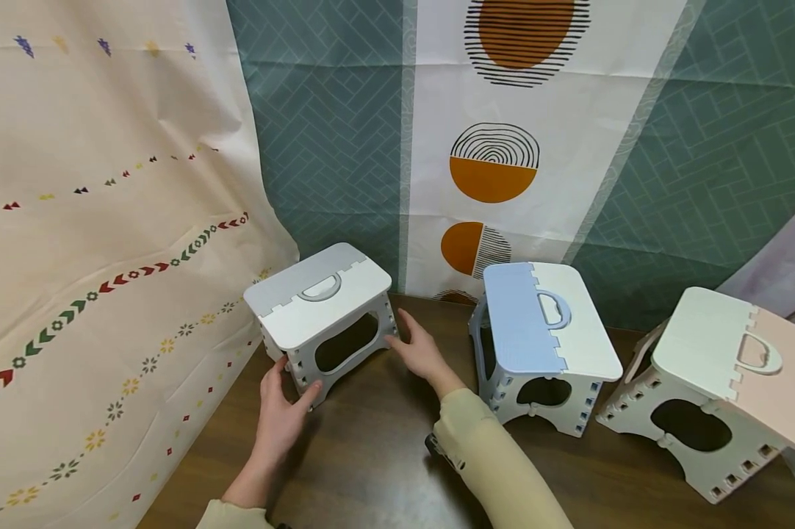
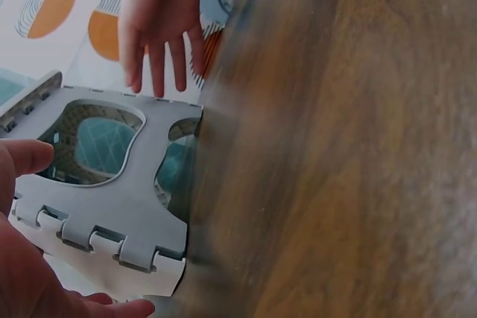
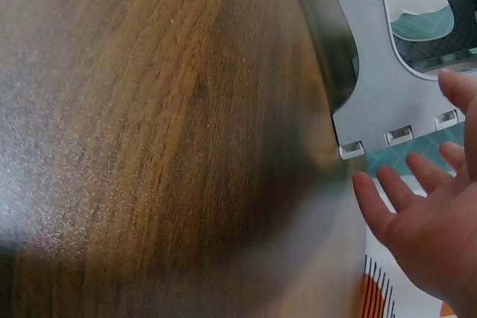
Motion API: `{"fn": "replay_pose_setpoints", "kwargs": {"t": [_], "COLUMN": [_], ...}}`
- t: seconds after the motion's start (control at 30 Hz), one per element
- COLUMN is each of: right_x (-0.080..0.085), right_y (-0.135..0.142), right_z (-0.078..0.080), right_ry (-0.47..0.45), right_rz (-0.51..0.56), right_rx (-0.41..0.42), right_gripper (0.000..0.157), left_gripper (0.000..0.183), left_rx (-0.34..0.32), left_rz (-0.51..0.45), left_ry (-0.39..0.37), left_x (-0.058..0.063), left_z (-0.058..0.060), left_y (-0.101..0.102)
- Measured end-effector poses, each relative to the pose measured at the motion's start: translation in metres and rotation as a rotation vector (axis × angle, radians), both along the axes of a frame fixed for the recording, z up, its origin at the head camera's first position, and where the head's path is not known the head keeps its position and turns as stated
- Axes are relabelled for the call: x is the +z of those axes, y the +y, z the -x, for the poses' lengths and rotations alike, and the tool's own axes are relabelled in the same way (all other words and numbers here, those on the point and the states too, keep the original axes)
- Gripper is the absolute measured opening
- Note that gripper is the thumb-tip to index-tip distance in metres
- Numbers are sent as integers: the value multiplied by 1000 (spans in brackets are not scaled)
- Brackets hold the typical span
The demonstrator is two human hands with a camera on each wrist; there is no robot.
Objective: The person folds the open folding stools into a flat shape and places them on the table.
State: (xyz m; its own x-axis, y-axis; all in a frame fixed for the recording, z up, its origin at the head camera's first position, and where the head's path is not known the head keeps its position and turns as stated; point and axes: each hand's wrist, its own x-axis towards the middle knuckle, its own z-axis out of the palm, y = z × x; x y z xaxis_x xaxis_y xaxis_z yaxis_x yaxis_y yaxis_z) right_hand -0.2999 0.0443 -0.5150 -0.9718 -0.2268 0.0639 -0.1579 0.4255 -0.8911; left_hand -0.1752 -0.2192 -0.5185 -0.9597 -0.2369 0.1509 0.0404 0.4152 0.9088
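A grey and white folding step stool (image 1: 318, 294) stands unfolded on the wooden tabletop, with a grey loop handle in its top. My left hand (image 1: 281, 411) is at its near left corner, thumb in front of the leg panel and fingers along the side. At the stool's right end is my right hand (image 1: 424, 353), fingers spread and pointing toward the back. In the right wrist view the fingers (image 3: 399, 191) of this hand are straight and just off the hinged edge. The left wrist view shows the grey leg panel (image 2: 141, 191) between both hands.
A blue and white folding stool (image 1: 523, 316) stands right of my right forearm, and a pink and white one (image 1: 721, 360) is farther right. A patterned cream cloth (image 1: 106, 257) hangs along the left side. Behind the stools hangs a green and white curtain (image 1: 325, 132).
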Motion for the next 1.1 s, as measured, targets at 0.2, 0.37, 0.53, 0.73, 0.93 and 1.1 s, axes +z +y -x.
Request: {"fn": "replay_pose_setpoints", "kwargs": {"t": [0.2, 0.37, 0.53, 0.73, 0.93, 1.1], "right_x": [0, -1, -4, -7, -6, -8], "right_y": [-1, -1, -3, -4, -1, -1], "right_z": [2, 1, -2, -7, -17, -29], "right_ry": [-10, -6, 23, 33, 30, 55], "right_rz": [34, 46, 37, 39, 54, 29], "right_rx": [54, 48, 22, -17, -57, -92], "right_gripper": [70, 69, 69, 67, 71, 70], "left_gripper": [84, 84, 84, 84, 87, 92], "left_rx": [-19, -34, -40, -44, -53, -61], "left_rz": [-26, -42, -53, -63, -64, -60], "left_ry": [-16, -25, -43, -34, -47, -59], "left_x": [-1, -3, -5, -4, -4, -4], "left_z": [-1, 0, 0, 0, -1, 0], "left_y": [2, 3, 5, 6, 6, 4]}}
